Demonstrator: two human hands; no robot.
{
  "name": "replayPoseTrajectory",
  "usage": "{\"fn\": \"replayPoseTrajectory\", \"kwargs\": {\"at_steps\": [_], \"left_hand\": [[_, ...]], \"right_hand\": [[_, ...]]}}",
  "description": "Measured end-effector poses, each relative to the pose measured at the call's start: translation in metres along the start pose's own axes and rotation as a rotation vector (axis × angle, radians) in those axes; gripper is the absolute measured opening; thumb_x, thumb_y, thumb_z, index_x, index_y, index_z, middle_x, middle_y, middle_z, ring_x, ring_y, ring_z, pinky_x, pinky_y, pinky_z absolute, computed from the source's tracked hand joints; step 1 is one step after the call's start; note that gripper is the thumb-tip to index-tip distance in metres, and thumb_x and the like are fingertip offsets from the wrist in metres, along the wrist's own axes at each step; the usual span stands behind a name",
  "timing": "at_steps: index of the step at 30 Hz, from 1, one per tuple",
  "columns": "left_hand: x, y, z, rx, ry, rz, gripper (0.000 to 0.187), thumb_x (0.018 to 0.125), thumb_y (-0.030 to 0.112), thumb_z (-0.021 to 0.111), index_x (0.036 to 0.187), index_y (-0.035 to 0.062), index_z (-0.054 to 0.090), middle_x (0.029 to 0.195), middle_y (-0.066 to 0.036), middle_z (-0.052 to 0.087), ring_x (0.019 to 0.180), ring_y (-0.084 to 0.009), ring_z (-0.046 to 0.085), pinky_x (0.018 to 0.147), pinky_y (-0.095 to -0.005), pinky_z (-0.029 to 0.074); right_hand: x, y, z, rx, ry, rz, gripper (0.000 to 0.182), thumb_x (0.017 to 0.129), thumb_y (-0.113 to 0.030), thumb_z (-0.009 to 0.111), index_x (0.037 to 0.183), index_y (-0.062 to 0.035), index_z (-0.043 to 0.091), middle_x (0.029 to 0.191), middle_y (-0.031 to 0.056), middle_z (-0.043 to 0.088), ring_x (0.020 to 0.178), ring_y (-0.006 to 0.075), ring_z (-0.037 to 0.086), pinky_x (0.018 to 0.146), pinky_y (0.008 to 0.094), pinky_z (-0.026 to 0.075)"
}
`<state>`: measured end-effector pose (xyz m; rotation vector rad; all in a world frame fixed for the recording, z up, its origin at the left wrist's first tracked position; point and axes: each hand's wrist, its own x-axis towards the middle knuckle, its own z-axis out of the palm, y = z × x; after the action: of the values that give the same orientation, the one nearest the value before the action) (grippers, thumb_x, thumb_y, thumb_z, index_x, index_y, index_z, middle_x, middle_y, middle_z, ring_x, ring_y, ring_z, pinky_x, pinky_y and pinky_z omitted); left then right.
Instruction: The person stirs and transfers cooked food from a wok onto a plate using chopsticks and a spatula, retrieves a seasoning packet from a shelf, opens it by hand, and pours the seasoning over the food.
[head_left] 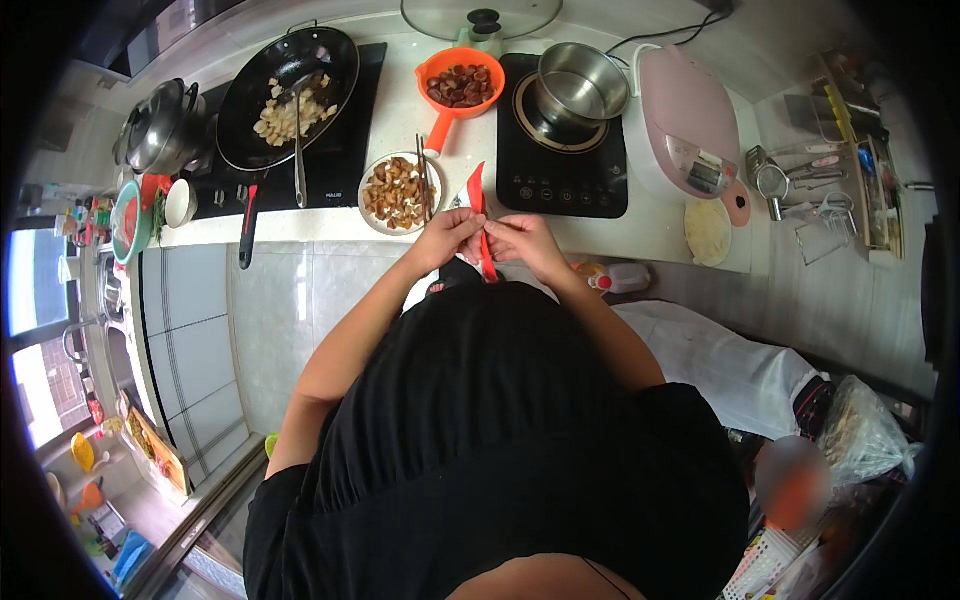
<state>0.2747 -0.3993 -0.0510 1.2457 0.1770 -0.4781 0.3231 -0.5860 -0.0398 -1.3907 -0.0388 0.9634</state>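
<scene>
My left hand (447,240) and my right hand (529,243) meet at the counter's front edge. Their fingers pinch a narrow red-and-white plastic packet (477,187), held upright; its contents are hidden. Just left of it lies a white plate (398,230) of browned chopped pieces, with chopsticks (424,180) resting across its right side. Behind the packet sits an orange strainer (438,133) holding reddish-brown chestnuts (463,86). At the left, a black wok (236,125) contains pale cooked pieces (290,116) and a metal spatula (300,165).
A steel pot (583,85) stands on the induction cooker (562,180), beside a pink rice cooker (685,115). The wok handle (248,225) juts past the counter edge. A glass lid (440,18) is at the back. Bottles (628,277) stand below the counter.
</scene>
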Motion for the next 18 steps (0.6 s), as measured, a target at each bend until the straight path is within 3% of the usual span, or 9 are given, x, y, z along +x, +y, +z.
{"fn": "replayPoseTrajectory", "kwargs": {"at_steps": [4, 18], "left_hand": [[0.001, -0.005, -0.004, -0.024, -0.05, 0.01, 0.031, 0.101, 0.029, 0.044, 0.088, 0.0032, 0.054, 0.073, -0.006, 0.06, 0.064, -0.0149, 0.061, 0.061, -0.0279, 0.054], [0.007, -0.009, -0.002, 0.068, -0.029, 0.001, 0.03, 0.101, 0.029, 0.044, 0.089, 0.0033, 0.053, 0.071, -0.005, 0.059, 0.062, -0.0131, 0.06, 0.058, -0.0254, 0.052]], "right_hand": [[-0.002, -0.003, 0.001, 0.005, 0.002, -0.003, 0.034, 0.092, -0.03, 0.063, 0.102, 0.0027, 0.066, 0.084, 0.011, 0.069, 0.07, 0.0148, 0.066, 0.066, 0.0259, 0.054], [-0.001, 0.001, -0.003, -0.022, 0.031, -0.027, 0.032, 0.092, -0.029, 0.062, 0.101, 0.0016, 0.067, 0.083, 0.0096, 0.069, 0.071, 0.0142, 0.066, 0.067, 0.0254, 0.054]]}}
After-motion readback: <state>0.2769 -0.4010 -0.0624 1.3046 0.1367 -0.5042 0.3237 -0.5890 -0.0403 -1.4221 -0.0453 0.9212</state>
